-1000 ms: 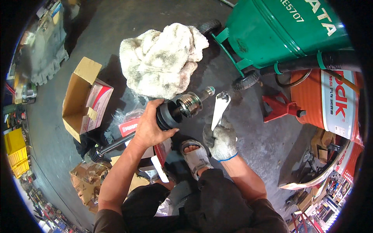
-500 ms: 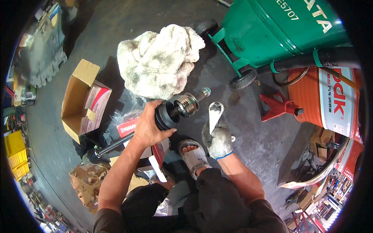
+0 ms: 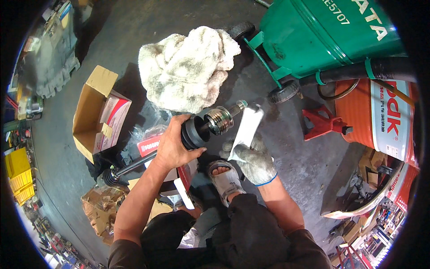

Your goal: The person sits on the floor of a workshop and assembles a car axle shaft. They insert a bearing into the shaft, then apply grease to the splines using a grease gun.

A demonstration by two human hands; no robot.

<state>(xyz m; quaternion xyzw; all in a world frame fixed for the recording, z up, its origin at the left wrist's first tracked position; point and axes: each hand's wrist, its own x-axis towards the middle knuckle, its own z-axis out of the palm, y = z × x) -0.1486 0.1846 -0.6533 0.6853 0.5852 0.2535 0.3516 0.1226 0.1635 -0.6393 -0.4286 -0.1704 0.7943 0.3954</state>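
Observation:
My bare left hand [image 3: 174, 144] is closed around the black rubber boot [image 3: 193, 133] of a drive shaft. Beyond the boot, the shiny metal joint [image 3: 219, 120] and its splined end point up to the right. The thin black shaft [image 3: 136, 164] slants down to the left, ending in another ribbed boot [image 3: 109, 176]. In my gloved right hand [image 3: 257, 165], a white squeeze packet [image 3: 249, 127] is gripped by its lower part. Dark residue marks the packet's upper end, which sits just right of the splined tip, apparently apart from it.
An open cardboard box [image 3: 96, 114] stands at left, with a white towel [image 3: 188, 67] crumpled ahead. Under the shaft lies a red and white box [image 3: 150, 144]. At right are a green wheeled tank [image 3: 309, 40], a red jack stand [image 3: 323, 123] and orange buckets [image 3: 351, 112].
My right hand has turned and its fingers have shifted on the packet, so that more of the packet's length shows, leaning right. The left hand keeps its hold on the drive shaft.

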